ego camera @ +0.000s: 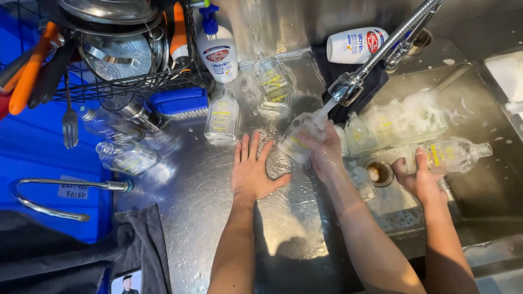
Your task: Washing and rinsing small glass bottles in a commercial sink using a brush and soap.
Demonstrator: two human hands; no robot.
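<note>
clear wet bottle [297,142], yellow print, under tap [348,87]

Dish rack [125,81], soap pump bottle [218,51], blue brush [178,101]

Hard, bright light falls from above, glaring off the wet steel table [207,207] and the tap [381,51]. Deep shadow pools at the lower middle and in the sink [490,190] at the right. The foam blows out to white. Edges bend slightly from the wide lens, and the lower corners look dim and soft.
</note>
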